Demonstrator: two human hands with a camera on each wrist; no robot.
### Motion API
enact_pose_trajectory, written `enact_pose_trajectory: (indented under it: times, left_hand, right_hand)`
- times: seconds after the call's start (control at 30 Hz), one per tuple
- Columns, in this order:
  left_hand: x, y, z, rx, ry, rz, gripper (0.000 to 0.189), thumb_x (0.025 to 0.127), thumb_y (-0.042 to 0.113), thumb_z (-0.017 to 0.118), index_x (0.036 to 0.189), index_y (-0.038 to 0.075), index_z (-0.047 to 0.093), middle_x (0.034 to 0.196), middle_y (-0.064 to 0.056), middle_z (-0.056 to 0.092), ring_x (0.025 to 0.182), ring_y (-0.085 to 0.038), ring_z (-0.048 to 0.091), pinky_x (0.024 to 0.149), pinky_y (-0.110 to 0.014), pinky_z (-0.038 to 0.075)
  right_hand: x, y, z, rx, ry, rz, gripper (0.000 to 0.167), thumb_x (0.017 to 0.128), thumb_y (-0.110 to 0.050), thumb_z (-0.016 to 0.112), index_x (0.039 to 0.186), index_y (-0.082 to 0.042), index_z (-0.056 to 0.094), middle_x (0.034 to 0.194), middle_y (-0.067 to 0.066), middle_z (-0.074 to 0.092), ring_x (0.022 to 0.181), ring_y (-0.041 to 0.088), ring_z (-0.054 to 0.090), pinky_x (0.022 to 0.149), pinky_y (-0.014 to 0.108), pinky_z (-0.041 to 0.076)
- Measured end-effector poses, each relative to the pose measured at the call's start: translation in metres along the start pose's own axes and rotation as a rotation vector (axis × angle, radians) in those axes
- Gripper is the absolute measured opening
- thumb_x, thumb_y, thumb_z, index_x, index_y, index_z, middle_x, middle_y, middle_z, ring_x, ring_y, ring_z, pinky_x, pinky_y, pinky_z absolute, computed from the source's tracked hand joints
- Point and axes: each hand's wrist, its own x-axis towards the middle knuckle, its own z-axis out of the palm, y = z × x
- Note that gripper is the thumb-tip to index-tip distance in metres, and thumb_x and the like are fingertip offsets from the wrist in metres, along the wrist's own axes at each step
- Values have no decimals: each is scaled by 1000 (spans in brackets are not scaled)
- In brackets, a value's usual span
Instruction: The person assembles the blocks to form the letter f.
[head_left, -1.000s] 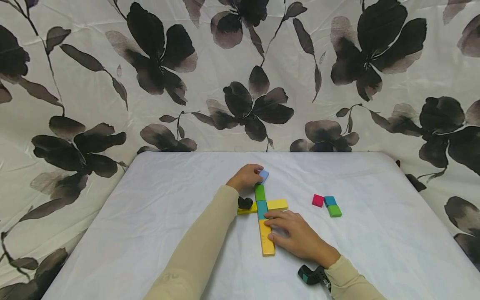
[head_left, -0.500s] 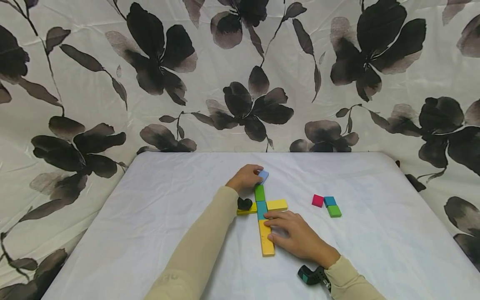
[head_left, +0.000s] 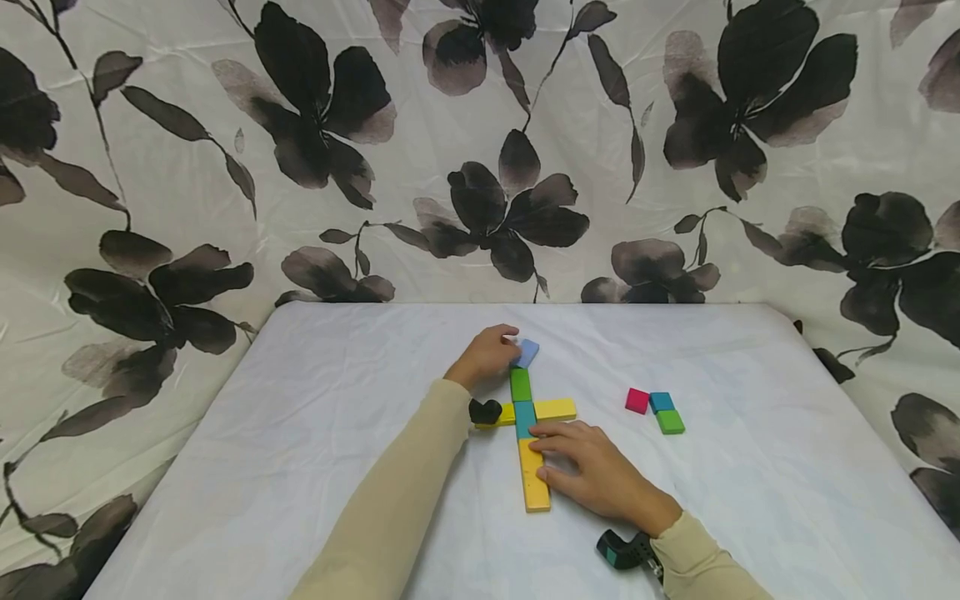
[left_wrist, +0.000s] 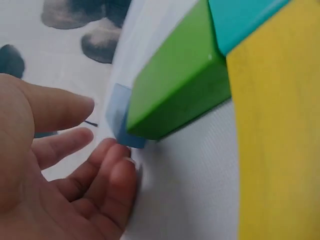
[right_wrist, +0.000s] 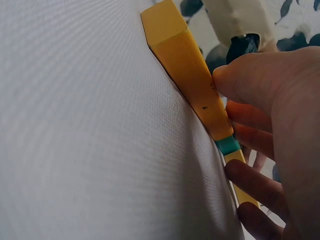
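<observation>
On the white cloth, wooden blocks form a cross: a long orange-yellow block, a teal block, a green block, and a yellow block on the left and right. A light blue block lies tilted at the far end. Beside it is my left hand, thumb and fingers spread apart in the left wrist view, with nothing between them. My right hand rests along the long block and the teal one, thumb and fingertips touching them lightly.
To the right lie three small blocks: red, blue and green. A black wrist device hangs by the right sleeve, another under the left wrist. Floral cloth hangs behind the table.
My left hand has let go of the light blue block and shifted slightly left and back from it. The right hand stays where it was.
</observation>
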Motion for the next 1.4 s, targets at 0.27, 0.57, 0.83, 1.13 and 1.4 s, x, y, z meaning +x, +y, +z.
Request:
enact_pose_trajectory:
  times: [0.27, 0.57, 0.83, 1.13, 1.4]
  left_hand:
    - [-28, -8, -4, -42, 88, 67, 36, 100, 24, 61, 136, 16, 62, 125, -5, 62, 114, -23, 56, 98, -40, 49]
    - [-75, -10, -5, 90, 77, 227, 33, 100, 22, 61, 132, 14, 65, 120, -5, 62, 110, -21, 57, 95, -39, 50]
    - [-101, -15, 0, 229, 72, 284, 33, 98, 21, 66, 130, 16, 68, 123, -5, 62, 114, -21, 57, 97, -41, 49]
    - [-126, -23, 6, 414, 142, 410, 31, 94, 24, 71, 124, 17, 71, 118, -3, 62, 108, -21, 56, 91, -37, 51]
    - [-137, -28, 12, 462, 143, 467, 36, 92, 29, 74, 125, 18, 71, 121, 0, 60, 113, -18, 55, 95, -34, 50]
  right_hand:
    - [1, 0, -1, 2, -6, -2, 35, 96, -39, 68, 129, -25, 69, 141, -16, 54, 133, 9, 44, 106, 49, 36]
    - [0, -1, -1, 22, -4, 6, 35, 96, -37, 69, 128, -23, 70, 141, -14, 55, 133, 11, 44, 107, 51, 35]
    - [0, 0, 0, 15, -1, 14, 35, 96, -38, 68, 128, -25, 69, 141, -17, 53, 133, 10, 44, 107, 50, 35]
    - [1, -1, 1, 7, -7, 9, 36, 96, -39, 68, 129, -24, 69, 141, -16, 53, 134, 10, 44, 106, 51, 36]
    - [0, -4, 0, 13, 4, 18, 36, 95, -36, 70, 128, -22, 70, 141, -16, 55, 133, 12, 45, 107, 51, 36]
